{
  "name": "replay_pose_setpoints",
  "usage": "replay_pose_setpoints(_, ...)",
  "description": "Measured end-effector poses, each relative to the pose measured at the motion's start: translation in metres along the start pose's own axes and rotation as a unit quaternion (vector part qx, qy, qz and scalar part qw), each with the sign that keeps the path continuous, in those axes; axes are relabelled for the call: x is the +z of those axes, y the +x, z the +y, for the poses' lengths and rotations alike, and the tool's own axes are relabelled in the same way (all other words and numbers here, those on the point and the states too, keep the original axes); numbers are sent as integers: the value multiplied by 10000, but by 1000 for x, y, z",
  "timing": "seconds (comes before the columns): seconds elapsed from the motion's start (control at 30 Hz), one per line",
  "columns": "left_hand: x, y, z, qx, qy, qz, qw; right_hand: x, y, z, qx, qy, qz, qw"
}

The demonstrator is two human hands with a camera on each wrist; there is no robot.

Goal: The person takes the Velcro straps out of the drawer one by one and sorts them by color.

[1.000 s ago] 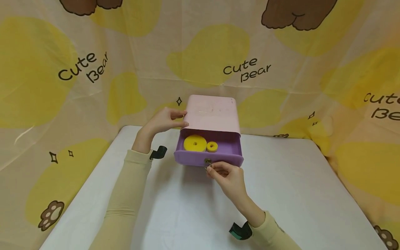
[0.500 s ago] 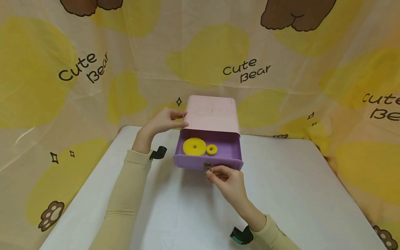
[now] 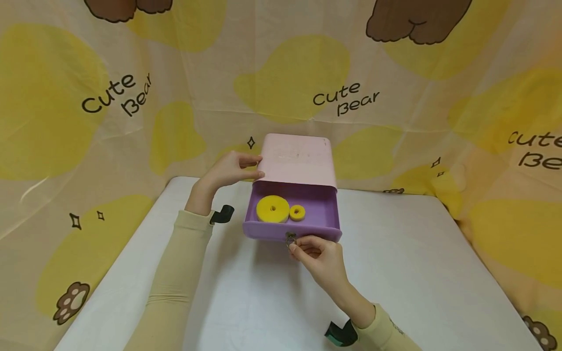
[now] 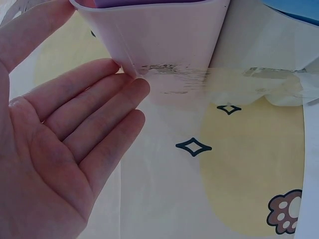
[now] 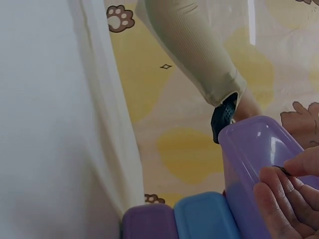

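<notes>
A pink drawer cabinet (image 3: 298, 158) stands at the back of the table, its purple top drawer (image 3: 320, 204) pulled well out. Inside the drawer lie a large yellow disc (image 3: 265, 210) with a small central hole and a small yellow ring (image 3: 297, 217) beside it. My right hand (image 3: 325, 261) pinches the metal ring pull (image 3: 290, 239) on the drawer front between thumb and fingertips. At the cabinet's left side, my left hand (image 3: 230, 169) touches the edge with straight fingers; the left wrist view shows its extended fingers (image 4: 107, 114) and bare palm.
In the right wrist view, a blue drawer (image 5: 204, 214) and a darker purple drawer (image 5: 149, 224) sit below the pulled-out one. Clear tape (image 4: 179, 79) crosses the cabinet side. A patterned cloth (image 3: 281, 73) hangs behind the white table (image 3: 417, 253).
The purple drawer has slid farther out toward me, carrying both yellow pieces, and my right hand has come back with the ring pull. My left hand has stayed in place.
</notes>
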State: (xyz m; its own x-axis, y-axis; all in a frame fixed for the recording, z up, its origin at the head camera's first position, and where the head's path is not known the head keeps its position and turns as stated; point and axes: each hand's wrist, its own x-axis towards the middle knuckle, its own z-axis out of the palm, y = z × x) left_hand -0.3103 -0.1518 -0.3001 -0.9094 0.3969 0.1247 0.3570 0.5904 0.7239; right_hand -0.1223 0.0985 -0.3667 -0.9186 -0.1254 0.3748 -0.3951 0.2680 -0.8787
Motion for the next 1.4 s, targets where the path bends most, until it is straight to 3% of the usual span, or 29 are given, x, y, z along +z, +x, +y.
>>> replay_pose_setpoints(0.87, 2, 1, -2, 50, 0, 32, 10000, -4, -6, 10, -113, -76, -14, 9999)
replay_pose_setpoints(1.13, 1, 0, -2, 37, -56, 7, 10000, -7, -6, 41, -72, -285, 154, 9994)
replay_pose_setpoints(1.4, 1, -1, -1, 38, -35, 9, 10000, -19, -12, 42, -676, -438, 143, 9966)
